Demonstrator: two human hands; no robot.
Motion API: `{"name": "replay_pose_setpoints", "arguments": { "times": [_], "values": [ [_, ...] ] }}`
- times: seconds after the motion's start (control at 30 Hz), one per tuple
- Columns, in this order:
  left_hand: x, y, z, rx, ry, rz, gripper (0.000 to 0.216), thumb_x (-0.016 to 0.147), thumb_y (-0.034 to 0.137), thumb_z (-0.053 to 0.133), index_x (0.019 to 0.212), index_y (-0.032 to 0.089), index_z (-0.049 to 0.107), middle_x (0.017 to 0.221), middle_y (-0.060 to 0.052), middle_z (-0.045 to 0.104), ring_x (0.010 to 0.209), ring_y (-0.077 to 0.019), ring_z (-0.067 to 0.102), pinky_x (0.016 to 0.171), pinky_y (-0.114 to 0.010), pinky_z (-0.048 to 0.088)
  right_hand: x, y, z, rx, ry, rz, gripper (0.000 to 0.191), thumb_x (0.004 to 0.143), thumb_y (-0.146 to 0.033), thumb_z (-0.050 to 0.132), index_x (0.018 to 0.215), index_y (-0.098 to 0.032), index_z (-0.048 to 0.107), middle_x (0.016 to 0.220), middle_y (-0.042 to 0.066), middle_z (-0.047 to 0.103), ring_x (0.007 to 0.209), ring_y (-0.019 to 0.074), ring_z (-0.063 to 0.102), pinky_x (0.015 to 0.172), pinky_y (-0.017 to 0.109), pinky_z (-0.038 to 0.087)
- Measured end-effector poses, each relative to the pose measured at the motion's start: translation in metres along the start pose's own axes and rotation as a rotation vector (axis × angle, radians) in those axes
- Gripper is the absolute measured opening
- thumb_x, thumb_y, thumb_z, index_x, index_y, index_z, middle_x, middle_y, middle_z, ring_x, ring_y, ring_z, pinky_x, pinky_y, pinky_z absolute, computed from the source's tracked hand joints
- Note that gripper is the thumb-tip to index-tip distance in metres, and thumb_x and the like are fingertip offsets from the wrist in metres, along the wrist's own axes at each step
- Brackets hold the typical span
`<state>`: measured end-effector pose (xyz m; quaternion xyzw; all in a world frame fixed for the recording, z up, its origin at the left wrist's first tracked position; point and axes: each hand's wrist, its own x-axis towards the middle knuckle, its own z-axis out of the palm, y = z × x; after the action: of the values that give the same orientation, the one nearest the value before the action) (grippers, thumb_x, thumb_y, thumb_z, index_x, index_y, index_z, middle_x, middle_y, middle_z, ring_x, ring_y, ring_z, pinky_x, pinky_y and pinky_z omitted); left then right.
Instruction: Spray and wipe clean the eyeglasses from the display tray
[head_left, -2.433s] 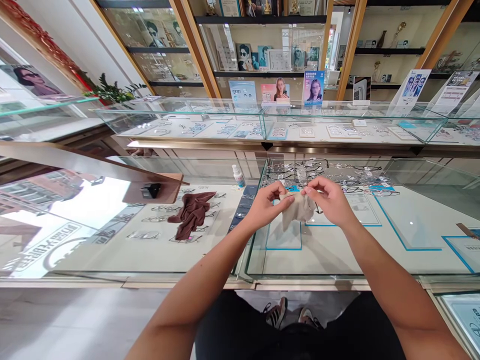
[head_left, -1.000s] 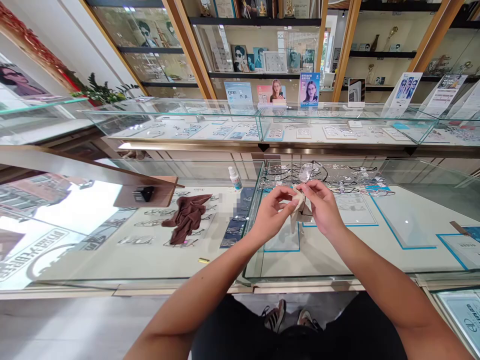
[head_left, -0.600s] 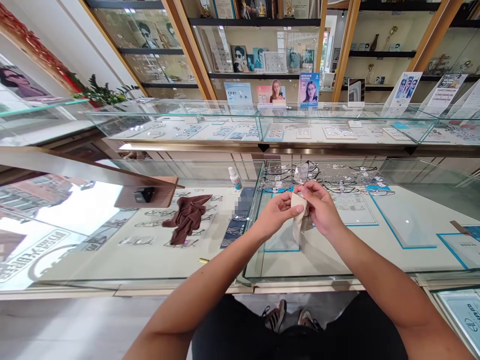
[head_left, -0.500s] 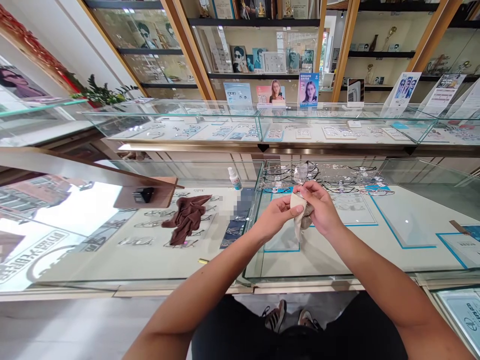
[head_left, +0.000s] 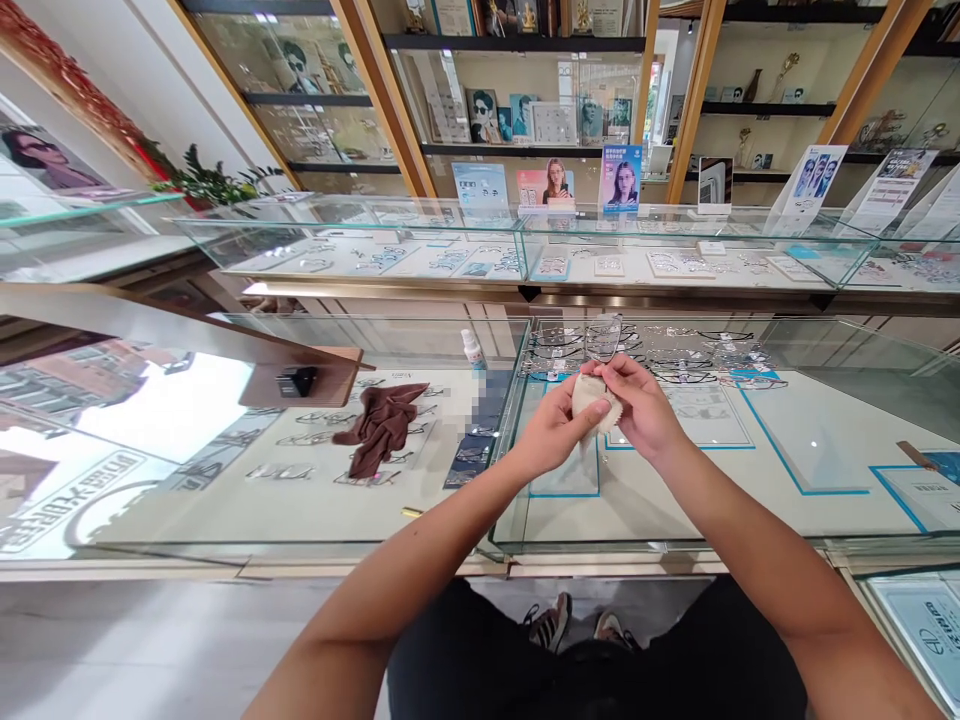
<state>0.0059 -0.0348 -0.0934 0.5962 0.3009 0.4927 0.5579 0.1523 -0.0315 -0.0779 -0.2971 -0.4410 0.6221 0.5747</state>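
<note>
Above the glass counter, my left hand point(head_left: 556, 428) is closed on a beige cloth point(head_left: 591, 396), its thumb pressed across the front. Fingers bent, my right hand point(head_left: 643, 408) grips a pair of eyeglasses point(head_left: 604, 338) at the cloth's upper right. One clear lens sticks up beyond the fingertips. The cloth covers the rest of the eyeglasses, so the other lens is hidden. Both hands are close together, fingertips nearly touching. Behind them lie rows of eyeglass frames point(head_left: 682, 362) in the display case.
A crumpled brown cloth point(head_left: 384, 428) lies on the counter to the left, with a white spray bottle point(head_left: 472, 350) behind it. A wooden-framed mirror point(head_left: 300, 380) stands at the far left. Blue-edged trays point(head_left: 802, 440) lie on the right. Another glass case point(head_left: 450, 255) runs along the back.
The beige cloth hung down in a fold before; now it is bunched up and spread around the lower part of the eyeglasses. Both hands stay nearly in place.
</note>
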Motion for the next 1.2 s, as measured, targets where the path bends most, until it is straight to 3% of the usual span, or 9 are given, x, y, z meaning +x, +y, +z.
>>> {"name": "replay_pose_setpoints", "arguments": {
  "times": [0.13,0.3,0.4,0.57,0.77,0.83,1.03,1.1,1.2],
  "values": [
    [0.018,0.013,0.008,0.099,0.139,0.214,0.054,0.080,0.069,0.077,0.097,0.019,0.067,0.066,0.003,0.061,0.062,-0.0133,0.053,0.063,-0.027,0.042,0.011,-0.021,0.014,0.002,-0.057,-0.061,0.035,0.070,-0.050,0.087,0.074,-0.025,0.063,0.107,0.002,0.078,0.083,0.0186,0.068,0.066,0.031,0.054],
    [0.060,0.050,0.024,0.041,0.276,0.452,0.050,0.089,0.071,0.067,0.089,0.021,0.067,0.065,0.002,0.056,0.061,-0.0135,0.051,0.060,-0.028,0.041,0.036,-0.064,0.039,-0.069,-0.075,-0.314,0.028,0.080,-0.047,0.078,0.077,-0.026,0.061,0.101,0.000,0.077,0.104,0.0225,0.071,0.087,0.038,0.059],
    [0.074,0.076,0.027,0.043,0.240,0.593,0.045,0.092,0.065,0.066,0.086,0.021,0.068,0.072,0.000,0.057,0.075,-0.0160,0.058,0.068,-0.028,0.045,0.046,-0.087,0.044,-0.100,-0.033,-0.474,0.024,0.086,-0.047,0.074,0.080,-0.026,0.062,0.101,0.000,0.073,0.113,0.0226,0.071,0.093,0.039,0.059],
    [0.071,0.092,0.025,0.068,-0.061,0.495,0.047,0.080,0.064,0.081,0.097,0.020,0.071,0.079,-0.001,0.062,0.079,-0.0170,0.061,0.069,-0.028,0.048,0.043,-0.101,0.042,-0.167,0.014,-0.547,0.029,0.089,-0.052,0.070,0.082,-0.025,0.062,0.102,0.002,0.069,0.117,0.0251,0.069,0.091,0.041,0.058],
    [0.071,0.070,0.041,0.005,0.329,0.588,0.034,0.092,0.054,0.073,0.087,0.021,0.068,0.066,0.003,0.053,0.060,-0.0108,0.045,0.057,-0.027,0.036,0.036,-0.084,0.053,-0.136,0.044,-0.433,0.024,0.086,-0.048,0.069,0.081,-0.026,0.061,0.101,0.001,0.072,0.098,0.0216,0.071,0.076,0.036,0.059],
    [0.072,0.069,0.037,0.013,0.347,0.593,0.039,0.095,0.055,0.068,0.079,0.020,0.065,0.064,0.003,0.049,0.061,-0.0116,0.043,0.058,-0.028,0.036,0.036,-0.083,0.054,-0.114,0.053,-0.462,0.021,0.085,-0.043,0.069,0.079,-0.025,0.060,0.097,0.001,0.073,0.098,0.0211,0.071,0.082,0.036,0.060],
    [0.068,0.087,0.011,0.028,-0.154,0.390,0.044,0.082,0.062,0.080,0.091,0.020,0.071,0.075,-0.001,0.058,0.070,-0.0145,0.052,0.065,-0.029,0.045,0.038,-0.091,0.043,-0.127,0.077,-0.484,0.018,0.084,-0.040,0.071,0.075,-0.025,0.064,0.094,0.001,0.074,0.106,0.0235,0.072,0.092,0.040,0.060],
    [0.067,0.085,0.014,0.014,-0.120,0.385,0.047,0.077,0.060,0.085,0.099,0.020,0.072,0.074,0.001,0.058,0.065,-0.0131,0.051,0.061,-0.028,0.043,0.039,-0.088,0.043,-0.123,0.072,-0.475,0.019,0.085,-0.042,0.070,0.078,-0.025,0.065,0.098,0.002,0.075,0.107,0.0238,0.072,0.089,0.040,0.060],
    [0.070,0.074,0.028,-0.016,0.118,0.460,0.046,0.080,0.064,0.081,0.092,0.021,0.068,0.066,0.003,0.056,0.057,-0.0108,0.047,0.054,-0.027,0.039,0.040,-0.079,0.046,-0.125,0.077,-0.401,0.022,0.086,-0.047,0.068,0.082,-0.026,0.066,0.106,0.001,0.076,0.093,0.0216,0.072,0.073,0.036,0.060]
  ]
}}
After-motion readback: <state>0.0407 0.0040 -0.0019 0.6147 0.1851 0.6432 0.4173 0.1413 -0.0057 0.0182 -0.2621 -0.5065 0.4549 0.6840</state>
